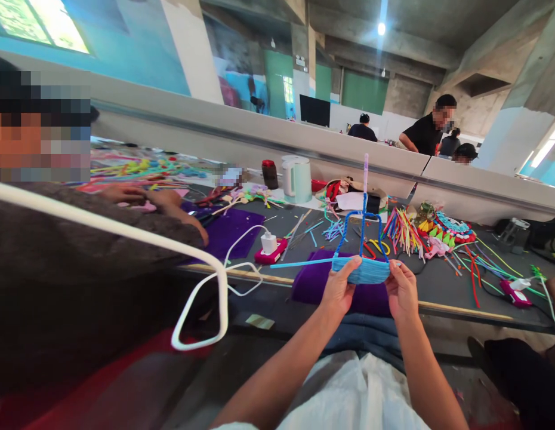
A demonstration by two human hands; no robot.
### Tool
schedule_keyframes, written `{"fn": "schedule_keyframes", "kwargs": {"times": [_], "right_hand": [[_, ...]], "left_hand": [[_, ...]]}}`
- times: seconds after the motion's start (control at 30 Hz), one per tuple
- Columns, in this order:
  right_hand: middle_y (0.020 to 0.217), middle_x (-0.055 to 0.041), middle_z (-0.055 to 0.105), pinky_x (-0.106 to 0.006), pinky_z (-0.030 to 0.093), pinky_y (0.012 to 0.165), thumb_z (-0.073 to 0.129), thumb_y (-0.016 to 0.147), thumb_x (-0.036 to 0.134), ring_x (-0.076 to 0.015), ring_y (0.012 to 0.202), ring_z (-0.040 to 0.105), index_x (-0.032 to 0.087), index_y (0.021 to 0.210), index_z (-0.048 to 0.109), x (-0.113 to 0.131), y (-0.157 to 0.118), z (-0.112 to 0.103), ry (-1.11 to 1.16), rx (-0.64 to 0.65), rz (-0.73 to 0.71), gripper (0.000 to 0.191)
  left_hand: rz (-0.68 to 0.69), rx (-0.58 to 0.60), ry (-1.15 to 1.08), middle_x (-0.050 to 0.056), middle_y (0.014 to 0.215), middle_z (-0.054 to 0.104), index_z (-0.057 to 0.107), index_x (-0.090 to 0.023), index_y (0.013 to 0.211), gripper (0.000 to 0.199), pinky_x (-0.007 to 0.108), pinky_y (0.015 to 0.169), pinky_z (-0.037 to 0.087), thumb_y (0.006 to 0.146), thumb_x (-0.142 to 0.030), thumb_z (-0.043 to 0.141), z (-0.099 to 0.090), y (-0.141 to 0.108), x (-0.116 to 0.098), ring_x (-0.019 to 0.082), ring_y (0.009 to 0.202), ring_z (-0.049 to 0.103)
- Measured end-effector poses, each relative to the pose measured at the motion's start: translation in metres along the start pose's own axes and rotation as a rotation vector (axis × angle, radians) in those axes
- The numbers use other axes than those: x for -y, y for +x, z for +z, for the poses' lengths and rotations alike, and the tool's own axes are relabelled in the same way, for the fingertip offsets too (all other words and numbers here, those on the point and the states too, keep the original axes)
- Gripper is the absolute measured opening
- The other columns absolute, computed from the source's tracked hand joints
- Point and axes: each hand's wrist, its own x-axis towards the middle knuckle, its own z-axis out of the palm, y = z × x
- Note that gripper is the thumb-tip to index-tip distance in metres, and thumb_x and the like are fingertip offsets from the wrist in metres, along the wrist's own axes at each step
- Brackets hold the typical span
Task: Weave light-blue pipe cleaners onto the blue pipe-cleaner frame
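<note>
A light-blue wrapped band (360,271) hangs above the table's front edge between my hands. My left hand (342,285) pinches its left end, thumb on top. At the right end, the fingers of my right hand (401,286) are closed on it. Dark-blue twisted stems (363,230) rise from the band in a frame shape, with a taller pale purple tip (366,167) in the middle. One loose light-blue stem (299,263) sticks out to the left past my left hand. Below the band lies a purple mat (315,283).
A white plug in a pink socket (271,249) with a looping cable lies left. Behind stand a white kettle (297,179) and a dark jar (269,174). Colourful stems (403,230) lie right. A person's arm (176,212) rests at left, near a white chair frame (221,298).
</note>
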Motion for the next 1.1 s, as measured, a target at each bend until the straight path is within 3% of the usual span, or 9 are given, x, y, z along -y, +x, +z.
{"fn": "schedule_keyframes", "kwargs": {"times": [0.47,0.77,0.93,1.1], "right_hand": [[0.066,0.0032,0.061,-0.021,0.047,0.057,0.077,0.065,0.032,-0.0096,0.057,0.056,0.02,0.072,0.063,0.0036,0.0024,-0.0027,0.102,0.04,0.125,0.019],[0.066,0.0043,0.061,-0.019,0.045,0.056,0.076,0.067,0.036,-0.0075,0.056,0.054,0.02,0.077,0.063,-0.0013,0.0066,-0.0057,0.017,-0.016,0.026,0.023],[0.068,0.0044,0.065,-0.021,0.047,0.058,0.079,0.064,0.033,-0.0089,0.059,0.058,0.021,0.079,0.067,-0.0002,0.0057,-0.0029,0.088,0.035,0.139,0.023],[0.067,0.0035,0.067,-0.021,0.046,0.057,0.08,0.061,0.031,-0.0089,0.058,0.058,0.019,0.072,0.069,-0.004,0.0057,-0.005,0.078,-0.032,0.081,0.02]], "left_hand": [[-0.008,0.022,0.002,0.0,0.062,0.07,0.068,-0.014,0.068,0.028,0.026,0.059,0.052,0.046,-0.017,0.085,0.0004,0.0004,0.0004,0.014,0.057,0.064],[0.131,0.001,0.048,0.001,0.057,0.069,0.069,-0.013,0.066,0.029,0.026,0.057,0.052,0.043,-0.017,0.086,0.0014,0.0007,-0.003,0.014,0.053,0.063],[0.097,0.005,0.066,0.002,0.059,0.069,0.07,-0.012,0.067,0.029,0.026,0.057,0.052,0.044,-0.02,0.086,0.0021,0.0004,0.0014,0.015,0.054,0.064],[0.051,0.071,0.14,0.003,0.065,0.071,0.071,-0.012,0.073,0.028,0.023,0.058,0.051,0.05,-0.023,0.084,-0.0037,0.0041,0.0033,0.014,0.058,0.064]]}}
